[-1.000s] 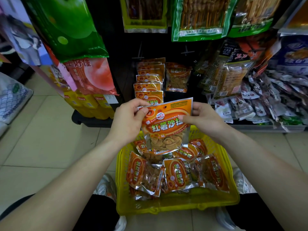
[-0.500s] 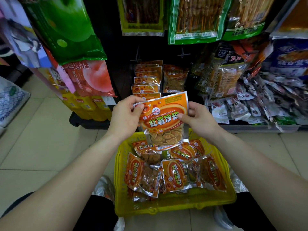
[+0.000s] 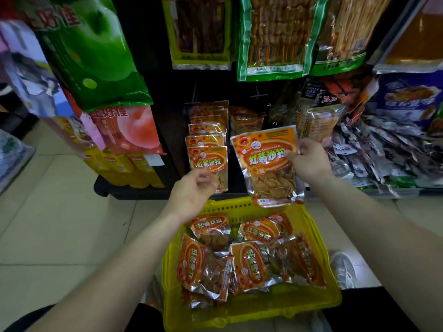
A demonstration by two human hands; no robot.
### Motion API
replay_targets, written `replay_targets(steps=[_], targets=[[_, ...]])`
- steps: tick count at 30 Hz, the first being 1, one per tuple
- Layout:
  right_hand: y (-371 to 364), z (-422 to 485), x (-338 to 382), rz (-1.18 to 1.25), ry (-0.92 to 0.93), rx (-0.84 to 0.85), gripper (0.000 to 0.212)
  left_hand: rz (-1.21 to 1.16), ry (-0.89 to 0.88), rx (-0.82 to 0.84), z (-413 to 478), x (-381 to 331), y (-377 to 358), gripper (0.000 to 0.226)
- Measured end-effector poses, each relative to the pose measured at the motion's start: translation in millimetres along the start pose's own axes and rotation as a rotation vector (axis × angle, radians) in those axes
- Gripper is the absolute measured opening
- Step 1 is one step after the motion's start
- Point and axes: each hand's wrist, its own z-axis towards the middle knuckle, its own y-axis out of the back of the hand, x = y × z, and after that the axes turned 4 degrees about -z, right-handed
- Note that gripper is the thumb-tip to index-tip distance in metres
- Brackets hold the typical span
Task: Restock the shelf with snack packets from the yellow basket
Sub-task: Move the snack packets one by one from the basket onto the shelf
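Note:
My right hand (image 3: 308, 161) pinches the right edge of an orange snack packet (image 3: 266, 164) and holds it upright in front of the dark shelf, beside a hanging row of the same orange packets (image 3: 207, 149). My left hand (image 3: 191, 192) hovers just below that row with fingers loosely curled and nothing in it. The yellow basket (image 3: 311, 303) rests below, between my knees, with several more orange packets (image 3: 249, 259) lying in it.
Green and pink bags (image 3: 96, 56) hang at the left over yellow boxes (image 3: 124, 168). Green skewer packs (image 3: 275, 37) hang above. A heap of small dark packets (image 3: 383, 154) fills the right shelf. Tiled floor (image 3: 60, 224) lies left of the basket.
My left hand let go of the packet and dropped down to the left. My right hand carried the packet up and to the right, toward the shelf.

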Motion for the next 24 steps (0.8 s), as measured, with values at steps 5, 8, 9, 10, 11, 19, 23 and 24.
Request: replay_targets(steps=[5, 8, 9, 10, 11, 19, 23, 24], targets=[[-45, 75, -11, 0.096, -0.077, -0.040, 0.027, 0.062, 0.029, 0.059, 46, 21, -24, 0.030], [-88, 120, -23, 0.126, -0.090, -0.073, 0.023, 0.028, 0.040, 0.075, 87, 41, -49, 0.027], [-104, 135, -31, 0.138, -0.103, -0.078, 0.019, 0.012, 0.042, 0.073, 101, 50, -59, 0.026], [-120, 150, -38, 0.141, -0.104, -0.084, 0.014, -0.004, 0.044, 0.069, 115, 58, -70, 0.026], [-134, 164, -46, 0.140, -0.105, -0.091, 0.008, -0.019, 0.047, 0.066, 130, 66, -82, 0.025], [-193, 266, -65, 0.269, -0.028, -0.115, 0.007, -0.109, 0.091, 0.122, 226, 100, -170, 0.042], [-202, 291, -76, 0.246, -0.017, -0.126, 0.009, -0.081, 0.070, 0.112, 266, 106, -201, 0.059], [-204, 293, -78, 0.218, -0.015, -0.123, 0.003, -0.088, 0.070, 0.106, 274, 106, -205, 0.063]])
